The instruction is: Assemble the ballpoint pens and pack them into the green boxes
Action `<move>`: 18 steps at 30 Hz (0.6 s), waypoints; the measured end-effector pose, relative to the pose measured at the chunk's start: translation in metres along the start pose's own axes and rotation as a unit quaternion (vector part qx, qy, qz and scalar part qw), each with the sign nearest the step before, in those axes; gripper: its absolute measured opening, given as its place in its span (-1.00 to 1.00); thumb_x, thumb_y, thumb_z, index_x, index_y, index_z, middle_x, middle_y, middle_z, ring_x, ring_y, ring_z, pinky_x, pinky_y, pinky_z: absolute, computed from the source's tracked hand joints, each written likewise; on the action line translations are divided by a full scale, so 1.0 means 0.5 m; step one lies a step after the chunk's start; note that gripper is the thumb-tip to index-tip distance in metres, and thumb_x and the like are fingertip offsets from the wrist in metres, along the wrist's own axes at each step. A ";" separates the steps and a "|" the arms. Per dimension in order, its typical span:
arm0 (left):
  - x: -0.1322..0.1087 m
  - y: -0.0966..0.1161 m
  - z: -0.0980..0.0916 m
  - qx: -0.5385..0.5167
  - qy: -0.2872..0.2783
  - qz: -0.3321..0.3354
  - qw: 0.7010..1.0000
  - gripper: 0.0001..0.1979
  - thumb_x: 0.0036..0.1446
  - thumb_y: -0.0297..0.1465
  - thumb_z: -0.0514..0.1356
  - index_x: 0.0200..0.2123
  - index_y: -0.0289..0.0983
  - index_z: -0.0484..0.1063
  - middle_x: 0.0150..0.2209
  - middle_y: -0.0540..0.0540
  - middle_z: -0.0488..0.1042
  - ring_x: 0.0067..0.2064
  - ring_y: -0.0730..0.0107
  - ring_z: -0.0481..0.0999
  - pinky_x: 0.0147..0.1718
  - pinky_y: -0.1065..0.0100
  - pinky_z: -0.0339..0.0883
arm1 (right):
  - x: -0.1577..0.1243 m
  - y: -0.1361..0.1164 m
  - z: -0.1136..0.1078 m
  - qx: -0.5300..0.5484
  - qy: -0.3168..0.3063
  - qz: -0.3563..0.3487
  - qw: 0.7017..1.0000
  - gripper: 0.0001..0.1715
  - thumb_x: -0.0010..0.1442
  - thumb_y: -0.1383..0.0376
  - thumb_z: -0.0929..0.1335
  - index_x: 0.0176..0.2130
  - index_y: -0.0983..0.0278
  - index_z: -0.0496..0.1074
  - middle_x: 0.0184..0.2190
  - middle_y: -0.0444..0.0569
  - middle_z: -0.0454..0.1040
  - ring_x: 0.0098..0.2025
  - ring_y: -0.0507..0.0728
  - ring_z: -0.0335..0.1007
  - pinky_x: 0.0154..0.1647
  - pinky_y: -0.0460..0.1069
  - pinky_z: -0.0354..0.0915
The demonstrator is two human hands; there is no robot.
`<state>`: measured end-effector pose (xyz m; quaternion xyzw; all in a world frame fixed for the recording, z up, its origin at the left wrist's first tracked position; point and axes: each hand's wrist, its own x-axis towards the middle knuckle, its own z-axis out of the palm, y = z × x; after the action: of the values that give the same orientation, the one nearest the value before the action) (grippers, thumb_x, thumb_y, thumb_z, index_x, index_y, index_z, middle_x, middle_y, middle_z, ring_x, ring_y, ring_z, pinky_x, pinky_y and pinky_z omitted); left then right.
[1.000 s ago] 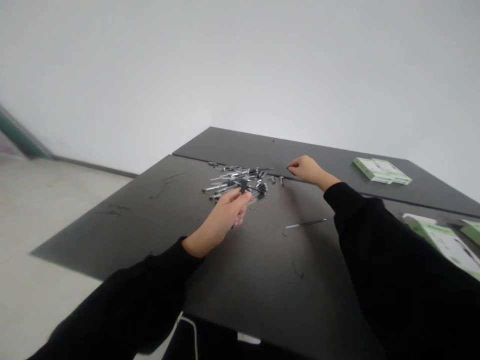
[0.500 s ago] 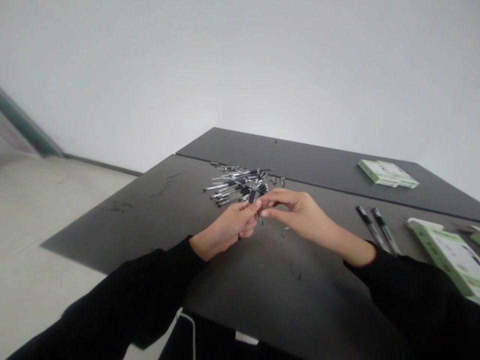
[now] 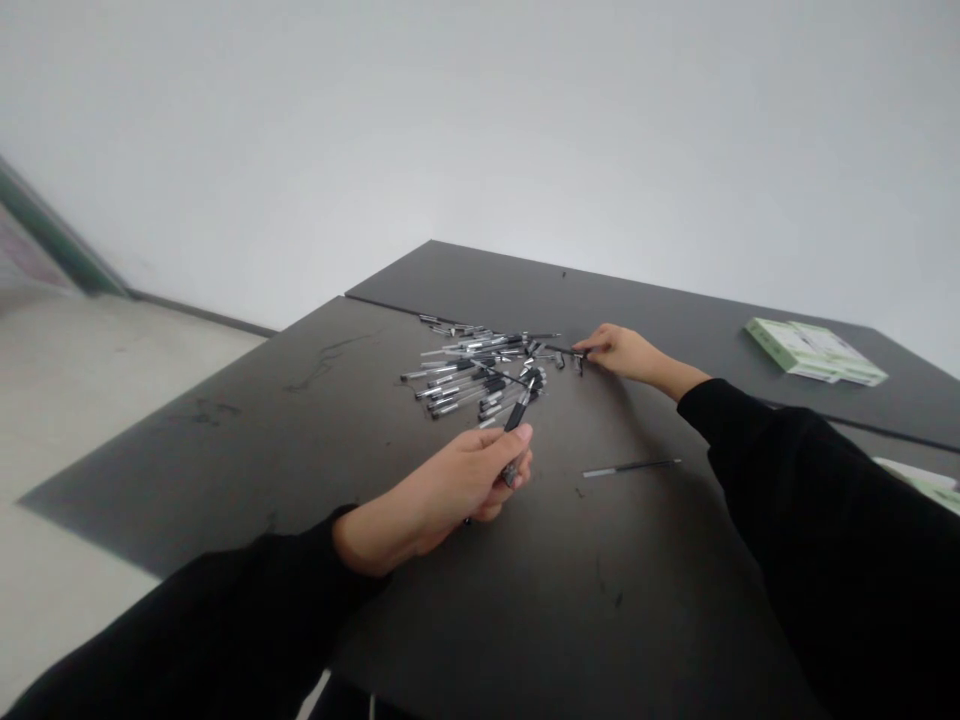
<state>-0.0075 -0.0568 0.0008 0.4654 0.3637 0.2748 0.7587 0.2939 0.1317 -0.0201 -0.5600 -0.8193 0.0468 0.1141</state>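
Observation:
My left hand (image 3: 480,465) is closed around a pen (image 3: 516,415) with a black grip, its tip pointing up and away toward the pile. Clear plastic shows between the fingers, and a dark end pokes out below the hand. Beyond it lies a pile of pens and pen parts (image 3: 469,375), clear and black. At the pile's right side, my right hand (image 3: 611,348) is low over the table with fingertips pinched together near small pen caps (image 3: 560,360). What those fingertips hold is hidden. A pen refill (image 3: 631,467), black with a pale end, lies between the hands, nearer me.
The dark table (image 3: 525,610) has a seam running across it behind the pile. Green and white boxes (image 3: 817,350) rest at the far right. Another box (image 3: 922,485) shows partly past my right sleeve. A pale wall stands behind the table.
My right hand has left my left hand and moved away to the pile's right side. The refill now shows in full. My left hand still holds the pen. The view has shifted slightly.

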 end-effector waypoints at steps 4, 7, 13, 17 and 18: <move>-0.006 -0.001 0.003 0.024 -0.016 -0.007 1.000 -0.55 0.32 -0.08 0.03 -0.49 -0.29 0.24 -0.56 0.11 0.16 -0.64 0.67 -0.03 -0.67 0.50 -0.14 | 0.008 0.021 0.005 -0.006 -0.003 -0.051 0.999 -0.64 0.11 0.37 0.37 -0.12 0.20 0.67 -0.22 -0.02 0.57 -0.28 0.11 0.47 -0.19 -0.04 0.35; -0.010 0.004 0.009 0.039 -0.016 -0.019 0.999 -0.54 0.32 -0.08 0.03 -0.50 -0.29 0.24 -0.58 0.11 0.14 -0.63 0.65 -0.01 -0.67 0.50 -0.13 | 0.006 0.020 0.006 -0.037 -0.003 -0.081 0.996 -0.66 0.18 0.34 0.35 -0.11 0.24 0.67 -0.24 0.03 0.57 -0.27 0.12 0.48 -0.21 -0.04 0.34; -0.008 0.007 0.005 0.033 0.002 -0.024 0.999 -0.56 0.33 -0.11 0.02 -0.50 -0.28 0.23 -0.60 0.13 0.12 -0.64 0.65 -0.04 -0.68 0.49 -0.16 | -0.010 0.007 0.020 -0.087 0.015 -0.141 0.986 -0.65 0.26 0.36 0.29 -0.15 0.32 0.67 -0.25 0.12 0.58 -0.27 0.14 0.48 -0.20 -0.03 0.32; 0.000 -0.005 -0.002 0.043 0.009 -0.004 0.999 -0.57 0.30 -0.07 0.04 -0.48 -0.27 0.24 -0.59 0.14 0.13 -0.65 0.65 -0.04 -0.69 0.50 -0.14 | -0.029 -0.009 0.019 -0.109 0.018 -0.145 0.983 -0.61 0.25 0.40 0.24 -0.21 0.34 0.66 -0.26 0.13 0.59 -0.26 0.15 0.48 -0.16 -0.03 0.30; 0.002 -0.007 -0.002 0.051 0.015 0.008 0.999 -0.57 0.30 -0.07 0.04 -0.47 -0.27 0.24 -0.58 0.13 0.17 -0.65 0.65 -0.02 -0.68 0.50 -0.12 | -0.034 -0.016 0.015 -0.118 0.016 -0.137 0.983 -0.61 0.24 0.41 0.24 -0.23 0.33 0.66 -0.27 0.13 0.59 -0.26 0.15 0.48 -0.17 -0.04 0.29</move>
<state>-0.0075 -0.0569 -0.0031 0.5022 0.3851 0.2691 0.7260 0.2909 0.1135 -0.0282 -0.4526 -0.8861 -0.0748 0.0656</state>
